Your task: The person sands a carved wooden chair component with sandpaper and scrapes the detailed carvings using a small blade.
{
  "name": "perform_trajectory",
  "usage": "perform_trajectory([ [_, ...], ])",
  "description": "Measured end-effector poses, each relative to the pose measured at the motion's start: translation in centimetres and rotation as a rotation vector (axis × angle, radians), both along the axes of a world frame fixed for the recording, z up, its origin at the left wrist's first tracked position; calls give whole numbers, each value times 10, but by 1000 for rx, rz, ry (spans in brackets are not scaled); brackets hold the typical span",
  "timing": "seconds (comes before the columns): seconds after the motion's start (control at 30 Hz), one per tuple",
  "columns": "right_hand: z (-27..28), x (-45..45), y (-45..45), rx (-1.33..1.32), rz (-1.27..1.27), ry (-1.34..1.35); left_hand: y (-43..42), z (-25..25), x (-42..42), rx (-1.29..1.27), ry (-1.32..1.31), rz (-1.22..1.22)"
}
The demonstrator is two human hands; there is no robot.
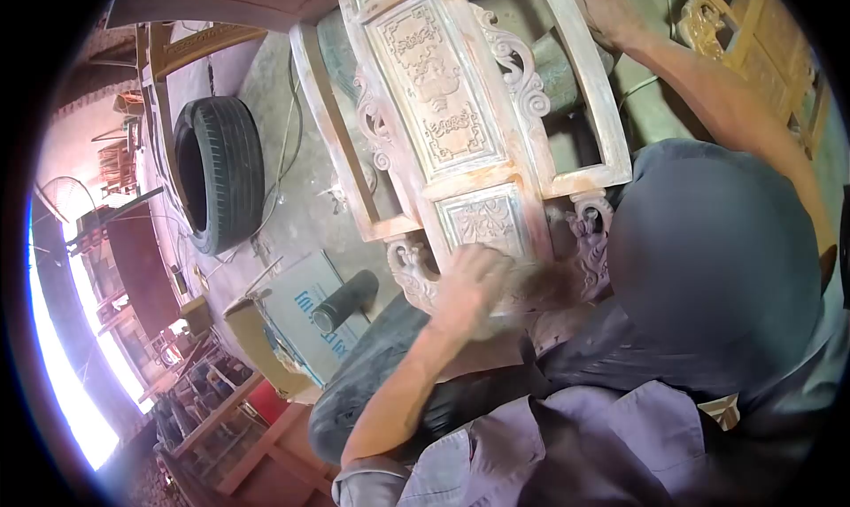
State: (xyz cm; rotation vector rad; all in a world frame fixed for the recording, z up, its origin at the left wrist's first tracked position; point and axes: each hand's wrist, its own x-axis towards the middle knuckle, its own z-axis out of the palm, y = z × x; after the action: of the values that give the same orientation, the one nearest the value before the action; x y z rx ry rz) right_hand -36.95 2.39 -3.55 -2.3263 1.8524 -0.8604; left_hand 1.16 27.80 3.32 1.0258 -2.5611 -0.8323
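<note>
A carved wooden chair frame [434,82], pale and dusty, with scrolled side pieces and relief panels, lies across my lap and stretches away from me. My left hand [474,281] is closed over its lower carved panel [487,222], fingers bent and smeared by motion. A blurred brownish patch shows beside that hand; whatever the fingers hold cannot be made out. At the top edge of the view, my right hand [606,13] grips the outer right bar of the frame, with some fingers hidden. A brownish flat piece [482,355] lies under the frame on my lap.
On the floor to the left stands a black tire [226,166]. A cardboard box [310,308] is near my left knee, with a dark cylinder [345,301] on it. More carved furniture [766,51] is at the upper right. Cables [290,126] run along the floor.
</note>
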Motion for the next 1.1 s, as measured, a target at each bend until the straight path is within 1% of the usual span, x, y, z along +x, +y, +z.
perform_trajectory([
  [0.03,-5,-1,-1,-21,0,-4,0,-1,16,-31,-28,11],
  [0.1,-13,-3,-5,-66,-8,-16,5,1,29,5,-107,108],
  [0.17,-13,-5,-4,-99,69,69,10,-6,0,-9,0,89],
  [0.2,-8,-4,-4,-121,111,112,5,-2,-17,23,15,34],
  [0.3,-2,0,-1,14,4,-51,3,-1,5,-48,-66,-12],
  [0.33,-8,-1,-3,-68,1,-27,3,2,20,-88,-101,-5],
  [0.37,-13,-2,-7,-70,-6,-27,5,4,37,-112,-139,3],
  [0.43,-14,-4,-5,-69,-34,-25,8,6,41,-159,-108,-18],
  [0.53,-8,-2,-4,-27,1,-60,7,-6,18,-139,-75,-45],
  [0.67,-7,-2,-3,-45,36,-56,8,3,31,-138,-118,-16],
  [0.77,-10,-3,-4,-72,44,-25,2,1,-2,-125,-40,-75],
  [0.8,-10,-2,-4,-65,25,-18,4,-1,-4,-151,-62,-82],
  [0.9,-7,-1,0,-17,10,-36,5,1,21,-175,-104,-20],
  [0.93,-3,-1,-2,-4,9,-48,6,4,28,-125,-130,26],
  [1.03,-11,-3,-4,-96,37,-14,9,-2,-2,-95,-9,18],
  [1.1,-7,-1,-1,-27,7,-43,5,-4,-10,-102,-15,-18],
])
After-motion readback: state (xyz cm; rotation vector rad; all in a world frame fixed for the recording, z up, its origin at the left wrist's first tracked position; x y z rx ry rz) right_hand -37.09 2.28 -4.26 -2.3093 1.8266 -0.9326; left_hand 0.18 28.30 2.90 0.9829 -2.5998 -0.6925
